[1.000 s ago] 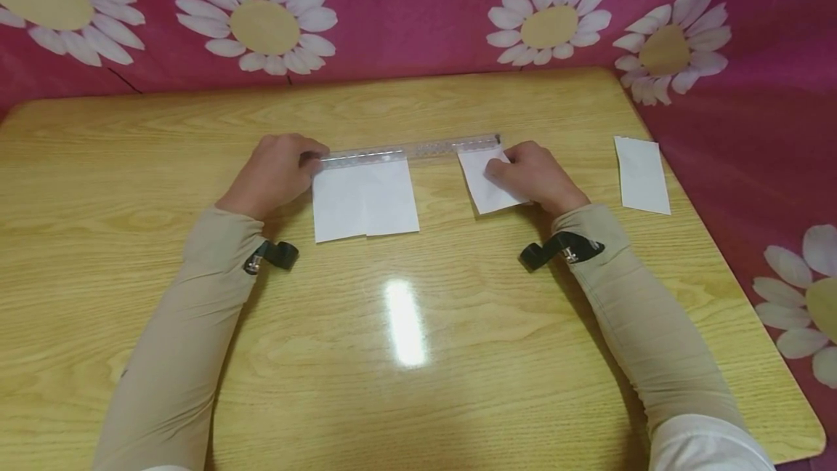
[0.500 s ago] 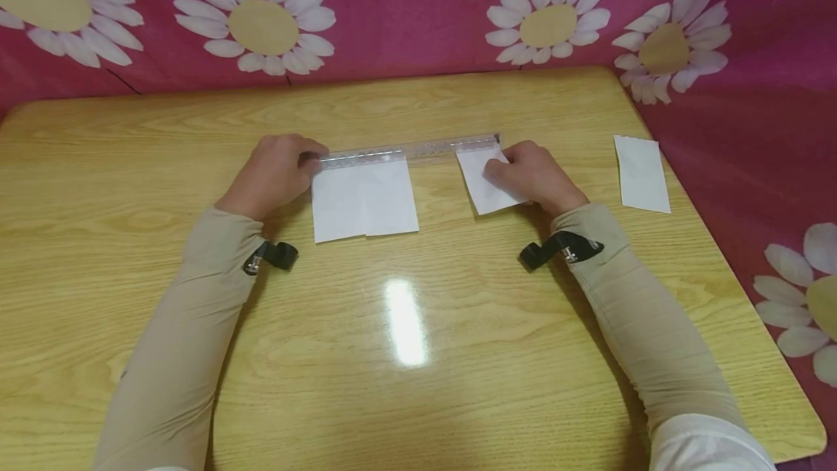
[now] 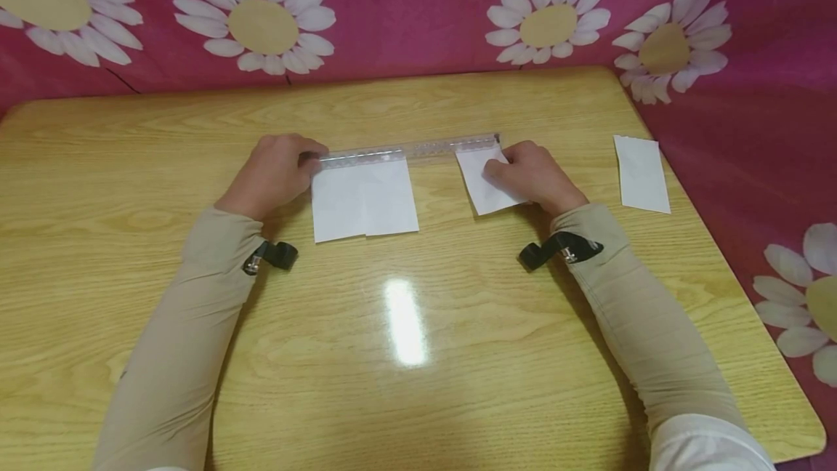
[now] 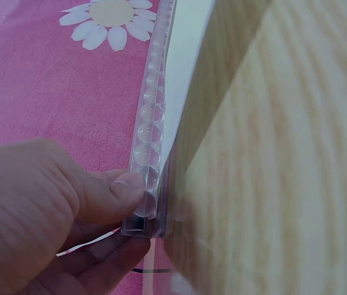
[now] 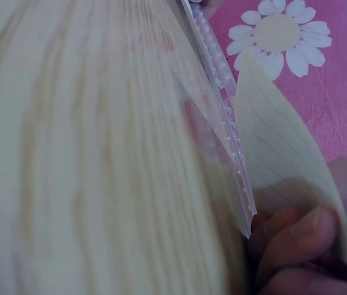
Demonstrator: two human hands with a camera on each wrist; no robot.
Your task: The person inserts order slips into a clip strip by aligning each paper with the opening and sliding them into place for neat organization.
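Observation:
A long clear plastic strip with a row of round, ring-like shapes runs across the middle of the table. My left hand pinches its left end, with the thumb on top in the left wrist view. Two white paper pieces lie side by side, their top edges at the strip's left part. My right hand pinches a smaller paper piece, whose top edge meets the strip near its right end. In the right wrist view this paper curves and shows faint ruled lines; the hand's fingers partly hide it.
Another white paper piece lies by the right edge of the wooden table. Pink cloth with daisies hangs behind the table and along its right side. Both wrists carry black camera mounts.

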